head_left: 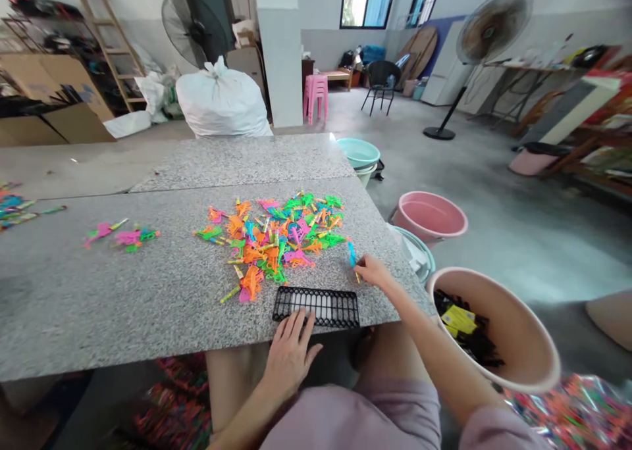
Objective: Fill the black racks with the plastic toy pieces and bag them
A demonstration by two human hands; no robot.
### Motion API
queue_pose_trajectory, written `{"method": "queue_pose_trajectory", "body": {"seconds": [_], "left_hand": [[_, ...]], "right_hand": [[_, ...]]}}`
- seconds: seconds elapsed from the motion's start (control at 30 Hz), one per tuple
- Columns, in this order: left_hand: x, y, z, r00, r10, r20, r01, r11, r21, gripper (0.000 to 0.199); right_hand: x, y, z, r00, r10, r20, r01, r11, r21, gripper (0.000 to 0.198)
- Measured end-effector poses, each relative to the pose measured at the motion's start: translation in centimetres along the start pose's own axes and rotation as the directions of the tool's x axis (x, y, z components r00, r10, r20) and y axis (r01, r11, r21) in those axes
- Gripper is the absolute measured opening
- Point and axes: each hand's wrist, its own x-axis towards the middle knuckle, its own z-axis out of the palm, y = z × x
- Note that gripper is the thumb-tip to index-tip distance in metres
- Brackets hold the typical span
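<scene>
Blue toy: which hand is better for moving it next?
Probably the right hand: it pinches the blue toy. The left hand is farther away, touching the black rack.

Readable text: none. Yellow cards (pixel 459 320) in tan basin (pixel 536 345): any print too small to make out. Yellowish patterned sticks (pixel 230 295) among bright plastic pieces (pixel 271 258) on surface (pixel 148 305): markings too small to resolve. Cardboard box (pixel 39 75), far left: bluish patch, unreadable. Glossy multicoloured packs (pixel 577 407), lower right: blurred; lettering, if any, cannot be told from pattern.
</scene>
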Motion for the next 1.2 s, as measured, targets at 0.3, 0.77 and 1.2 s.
{"method": "queue_pose_trajectory", "body": {"seconds": [0.3, 0.77, 1.2], "left_hand": [[2.2, 4.6, 3.7, 0.998, -0.058, 0.033, 0.057, 0.998, 0.023, 0.072], [0.7, 4.3, 6.2, 0.998, 0.021, 0.06, -0.008, 0.979, -0.205, 0.05], [0.5, 4.0, 6.4, 0.998, -0.006, 0.065, 0.024, 0.961, -0.275, 0.058]], "right_hand": [[-6.4, -2.8, 5.1, 0.965, -0.262, 0.019, 0.149, 0.606, 0.781, 0.044], [-9.6, -7.9, 9.9, 0.953, -0.301, -0.048, 0.304, 0.943, 0.135, 0.018], [-10.2, -8.2, 9.1, 0.887, -0.437, 0.15, 0.452, 0.888, -0.086, 0.038]]}}
